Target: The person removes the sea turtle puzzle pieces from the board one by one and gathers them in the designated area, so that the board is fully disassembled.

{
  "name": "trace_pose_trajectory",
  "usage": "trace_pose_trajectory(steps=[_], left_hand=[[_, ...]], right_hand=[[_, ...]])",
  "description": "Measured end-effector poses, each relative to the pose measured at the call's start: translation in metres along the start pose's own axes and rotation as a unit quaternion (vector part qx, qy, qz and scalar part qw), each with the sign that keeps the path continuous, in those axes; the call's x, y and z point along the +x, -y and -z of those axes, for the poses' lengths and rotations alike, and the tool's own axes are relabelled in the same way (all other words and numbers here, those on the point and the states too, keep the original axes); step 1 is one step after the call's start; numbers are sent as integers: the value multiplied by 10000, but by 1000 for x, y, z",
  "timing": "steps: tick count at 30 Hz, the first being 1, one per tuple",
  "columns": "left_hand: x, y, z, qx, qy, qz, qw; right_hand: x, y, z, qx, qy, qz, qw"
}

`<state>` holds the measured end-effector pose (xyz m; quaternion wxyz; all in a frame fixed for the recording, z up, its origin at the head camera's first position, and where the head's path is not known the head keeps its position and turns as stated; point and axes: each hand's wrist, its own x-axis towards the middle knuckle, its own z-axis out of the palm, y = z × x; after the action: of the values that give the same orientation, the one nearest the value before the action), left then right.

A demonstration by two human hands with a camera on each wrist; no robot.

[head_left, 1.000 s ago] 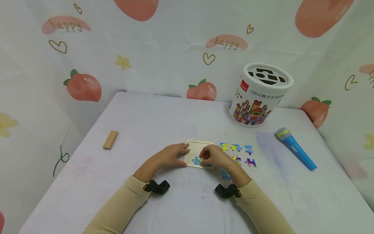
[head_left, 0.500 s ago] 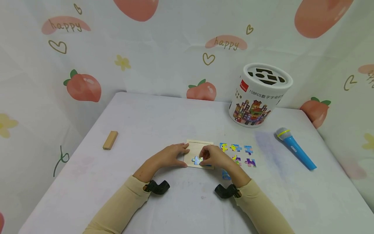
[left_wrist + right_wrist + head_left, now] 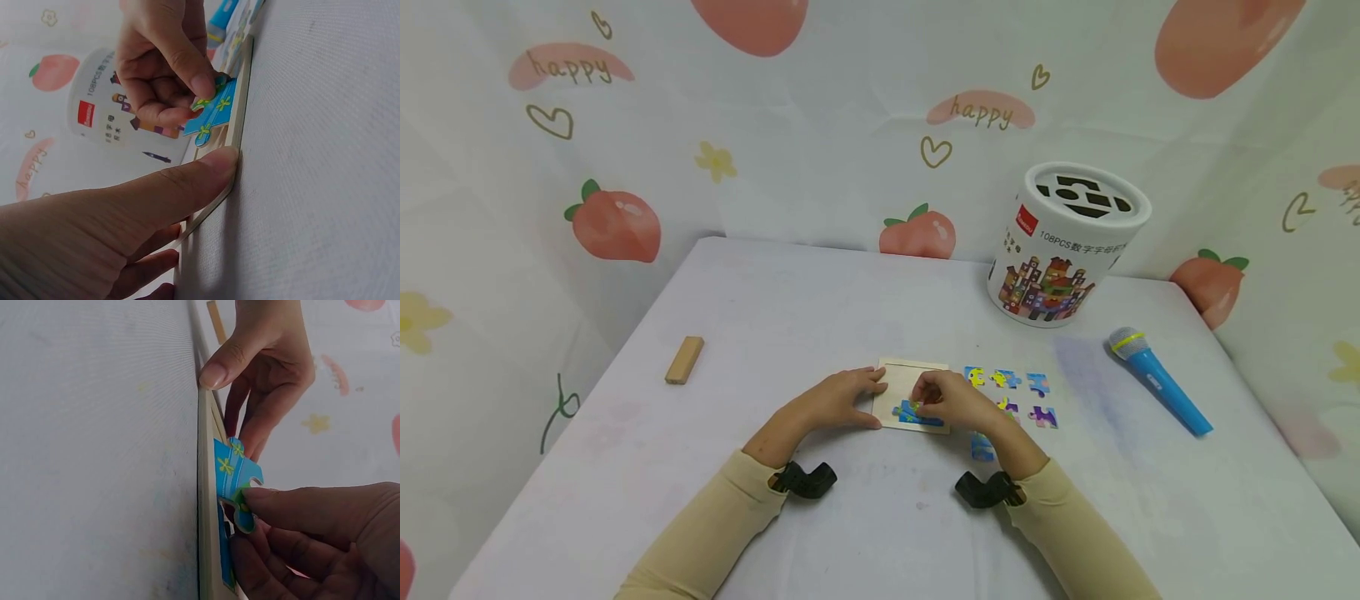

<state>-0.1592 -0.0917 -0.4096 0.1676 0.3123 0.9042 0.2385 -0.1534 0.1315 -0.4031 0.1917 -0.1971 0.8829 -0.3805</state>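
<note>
A shallow wooden puzzle tray (image 3: 898,382) lies on the table in the head view. My left hand (image 3: 837,398) holds its left side, thumb (image 3: 215,164) at the near corner and fingers along the edge. With thumb and fingertips, my right hand (image 3: 958,403) pinches a blue jigsaw piece (image 3: 232,467) printed with yellow flowers. That piece is tilted over the tray's near side, its lower edge close to the tray's rim. Beside it, another blue piece (image 3: 224,544) lies in the tray, partly hidden by the right hand.
Several loose jigsaw pieces (image 3: 1043,417) lie right of the tray, one (image 3: 982,447) partly under the right wrist. A blue toy microphone (image 3: 1165,385) is farther right. A white block tub (image 3: 1060,250) stands at the back, and a small wooden block (image 3: 684,360) lies at left.
The jigsaw piece in my right hand has tilted; it looked flatter and caught the light half a second ago. My left hand keeps its hold on the tray.
</note>
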Motion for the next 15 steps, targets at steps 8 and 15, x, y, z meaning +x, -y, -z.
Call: trace_pose_trajectory(steps=[8, 15], left_hand=[[2, 2, -1, 55, -27, -79, 10000], [0, 1, 0, 55, -23, -118, 9999]], right_hand=[[-1, -6, 3, 215, 129, 217, 9994], [-5, -7, 7, 605, 130, 220, 9978]])
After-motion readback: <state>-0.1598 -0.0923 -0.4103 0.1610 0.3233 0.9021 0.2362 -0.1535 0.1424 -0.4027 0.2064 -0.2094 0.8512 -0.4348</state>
